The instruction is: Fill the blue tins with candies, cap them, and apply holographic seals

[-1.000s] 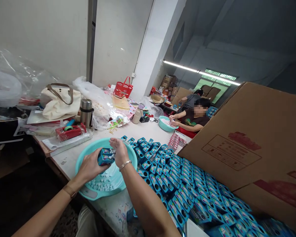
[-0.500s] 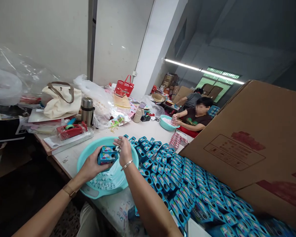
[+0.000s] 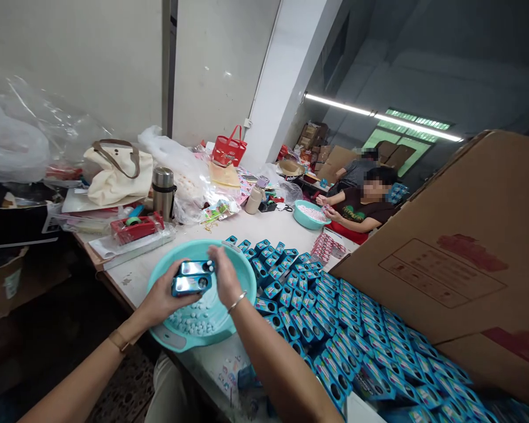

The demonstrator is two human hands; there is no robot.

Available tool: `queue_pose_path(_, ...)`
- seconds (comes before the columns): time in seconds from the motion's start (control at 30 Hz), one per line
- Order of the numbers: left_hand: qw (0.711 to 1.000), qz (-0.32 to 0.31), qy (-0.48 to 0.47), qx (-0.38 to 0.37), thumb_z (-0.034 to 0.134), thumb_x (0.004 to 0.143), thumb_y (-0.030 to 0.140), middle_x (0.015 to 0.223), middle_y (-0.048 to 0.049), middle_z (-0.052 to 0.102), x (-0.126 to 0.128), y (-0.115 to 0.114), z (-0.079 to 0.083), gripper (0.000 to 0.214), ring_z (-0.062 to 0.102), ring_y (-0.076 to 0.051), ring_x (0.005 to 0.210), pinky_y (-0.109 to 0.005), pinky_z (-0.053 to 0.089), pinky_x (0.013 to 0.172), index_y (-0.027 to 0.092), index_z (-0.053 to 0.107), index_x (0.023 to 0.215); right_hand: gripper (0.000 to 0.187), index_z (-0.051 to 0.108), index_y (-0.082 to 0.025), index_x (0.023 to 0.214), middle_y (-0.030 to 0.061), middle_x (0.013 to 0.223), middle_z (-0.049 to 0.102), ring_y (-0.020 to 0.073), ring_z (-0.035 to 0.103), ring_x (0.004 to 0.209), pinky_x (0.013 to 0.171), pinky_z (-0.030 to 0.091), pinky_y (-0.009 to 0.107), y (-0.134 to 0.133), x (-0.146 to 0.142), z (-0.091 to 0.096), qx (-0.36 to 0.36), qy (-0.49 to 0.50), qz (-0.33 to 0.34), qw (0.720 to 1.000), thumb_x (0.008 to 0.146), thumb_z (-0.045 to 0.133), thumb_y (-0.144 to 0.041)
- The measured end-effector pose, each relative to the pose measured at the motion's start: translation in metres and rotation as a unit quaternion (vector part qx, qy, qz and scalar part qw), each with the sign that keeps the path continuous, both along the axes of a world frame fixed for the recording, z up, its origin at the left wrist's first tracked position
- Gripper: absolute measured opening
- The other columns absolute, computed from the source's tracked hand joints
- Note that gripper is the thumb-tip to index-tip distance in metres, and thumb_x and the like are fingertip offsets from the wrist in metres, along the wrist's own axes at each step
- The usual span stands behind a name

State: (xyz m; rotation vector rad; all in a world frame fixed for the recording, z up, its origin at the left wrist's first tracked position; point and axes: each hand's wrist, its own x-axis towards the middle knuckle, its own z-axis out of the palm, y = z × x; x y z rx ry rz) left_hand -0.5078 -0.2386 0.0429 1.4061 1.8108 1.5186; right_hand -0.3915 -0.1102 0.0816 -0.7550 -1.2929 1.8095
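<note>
My left hand (image 3: 170,296) grips two small blue printed boxes (image 3: 193,276) side by side above a turquoise basin (image 3: 162,335). Their upper faces shine with glare, and each has a dark round hole near its right end. White balls (image 3: 210,264) show at the hole of the farther box. Close to that end is my right hand (image 3: 224,273), fingers raised and blurred; what it holds, if anything, is hidden. Many loose white balls (image 3: 194,323) lie in the basin below.
Rows of similar blue boxes (image 3: 330,317) cover the table to the right, beside a large cardboard carton (image 3: 449,252). A tape dispenser (image 3: 136,228), steel flask (image 3: 163,194) and canvas bag (image 3: 121,173) stand left. Across the table, a co-worker (image 3: 357,211) sits at another basin (image 3: 308,222).
The boxes have tilted, so their upper faces catch the light. My right hand has turned slightly, and fewer white balls show beside its fingers. The whole view has shifted a little.
</note>
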Motion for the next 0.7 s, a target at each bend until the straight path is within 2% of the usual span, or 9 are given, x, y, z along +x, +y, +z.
queue_pose_path(0.1,0.998,-0.014,-0.055,0.007,0.082,0.067,0.043,0.12,-0.01,0.064,0.006,0.005,-0.002,0.084,0.066,-0.029,0.107,-0.049,0.056,0.092,0.023,0.04,0.136,0.055,0.071,-0.017,0.104,0.0105,0.106,0.073,0.0243,0.064,0.105,0.092,0.049,0.037,-0.013,-0.01,-0.001,-0.002,0.002,-0.005,1.0,0.092,0.044,-0.064)
queue_pose_path(0.2,0.992,-0.015,-0.12,0.028,0.085,0.065,0.041,0.12,-0.0108,0.064,0.01,0.008,-0.002,0.085,0.067,-0.03,0.105,-0.049,0.058,0.089,0.022,0.04,0.135,0.054,0.072,-0.019,0.1,0.0078,0.104,0.072,0.0227,0.064,0.102,0.093,0.047,0.035,-0.022,-0.015,0.007,0.056,-0.008,-0.031,0.998,0.093,0.042,-0.063)
queue_pose_path(0.3,0.984,-0.028,-0.171,0.029,0.087,0.062,0.039,0.119,-0.0121,0.066,0.007,0.0,0.001,0.088,0.069,-0.03,0.1,-0.049,0.06,0.086,0.022,0.04,0.134,0.062,0.07,-0.019,0.106,0.0078,0.108,0.071,0.0219,0.064,0.103,0.089,0.049,0.035,-0.011,-0.01,0.009,0.078,-0.032,0.025,0.996,0.097,0.028,-0.063)
queue_pose_path(0.37,0.983,-0.036,-0.176,0.023,0.088,0.061,0.036,0.118,-0.0118,0.067,0.001,-0.01,0.003,0.088,0.07,-0.029,0.099,-0.048,0.059,0.086,0.022,0.04,0.134,0.06,0.066,-0.02,0.116,0.0082,0.114,0.07,0.0208,0.064,0.104,0.087,0.05,0.034,0.009,-0.005,-0.002,0.104,-0.11,0.044,0.987,0.099,0.021,-0.057)
queue_pose_path(0.43,0.988,-0.029,-0.149,0.022,0.088,0.061,0.034,0.119,-0.011,0.068,-0.007,-0.022,0.004,0.086,0.069,-0.029,0.102,-0.047,0.059,0.089,0.024,0.043,0.133,0.045,0.066,-0.02,0.115,0.0091,0.114,0.069,0.022,0.063,0.104,0.09,0.048,0.036,0.032,-0.003,-0.021,0.173,-0.232,0.054,0.956,0.096,0.037,-0.049)
queue_pose_path(0.53,0.993,-0.002,-0.11,0.03,0.088,0.061,0.034,0.116,-0.0101,0.069,-0.018,-0.037,0.002,0.081,0.07,-0.03,0.101,-0.043,0.061,0.086,0.025,0.047,0.13,0.033,0.07,-0.019,0.101,0.0117,0.109,0.069,0.0294,0.057,0.108,0.099,0.041,0.045,0.055,-0.015,-0.057,0.247,-0.36,0.101,0.894,0.073,0.075,-0.036)
queue_pose_path(0.63,0.994,0.038,-0.093,0.033,0.089,0.056,0.035,0.11,-0.0088,0.07,-0.025,-0.042,-0.005,0.083,0.072,-0.031,0.094,-0.042,0.063,0.079,0.026,0.049,0.128,0.035,0.071,-0.022,0.102,0.0124,0.118,0.064,0.0324,0.05,0.116,0.099,0.039,0.049,0.049,-0.045,-0.089,0.336,-0.445,0.143,0.818,0.068,0.078,-0.03)
queue_pose_path(0.67,0.994,0.055,-0.084,0.033,0.089,0.055,0.036,0.109,-0.0084,0.07,-0.026,-0.042,-0.008,0.084,0.072,-0.032,0.094,-0.043,0.063,0.078,0.026,0.05,0.128,0.032,0.071,-0.022,0.1,0.0116,0.119,0.063,0.0317,0.049,0.116,0.097,0.04,0.048,0.042,-0.057,-0.098,0.356,-0.447,0.153,0.806,0.07,0.077,-0.028)
queue_pose_path(0.7,0.994,0.075,-0.074,0.035,0.09,0.054,0.036,0.109,-0.0081,0.07,-0.027,-0.041,-0.012,0.084,0.071,-0.032,0.095,-0.043,0.063,0.079,0.026,0.051,0.127,0.029,0.071,-0.022,0.097,0.0102,0.116,0.063,0.0304,0.05,0.113,0.095,0.041,0.046,0.032,-0.067,-0.107,0.358,-0.425,0.162,0.816,0.068,0.077,-0.026)
